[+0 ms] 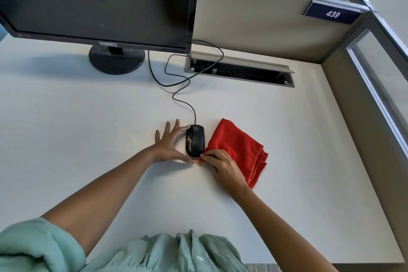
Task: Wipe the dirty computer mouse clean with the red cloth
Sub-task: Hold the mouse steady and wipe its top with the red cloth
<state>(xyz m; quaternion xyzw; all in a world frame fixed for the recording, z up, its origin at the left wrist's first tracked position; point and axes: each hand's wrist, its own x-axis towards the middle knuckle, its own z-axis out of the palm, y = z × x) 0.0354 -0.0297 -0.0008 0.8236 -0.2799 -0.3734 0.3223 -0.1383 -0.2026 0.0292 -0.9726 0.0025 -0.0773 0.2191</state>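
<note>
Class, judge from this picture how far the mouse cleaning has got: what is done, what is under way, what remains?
Done: nothing wiped; tan crumbs still speckle the black mouse. Under way: the left hand steadies the mouse while the right hand pinches a corner of the red cloth lying beside it. Left: lift the cloth and wipe the crumbs off.

- Your black flat-panel monitor [97, 0] is cut off by the top and left edges.
- The folded red terry cloth [239, 150] is partly covered by your right hand [223, 166] (its near corner is pinched out of sight).
- The thin black mouse cable [176, 83] vanishes into the grey recessed cable tray [239, 69]; the tray's contents are too dark to tell.
- Your pale green shirt [154, 254] runs off the bottom edge.
</note>
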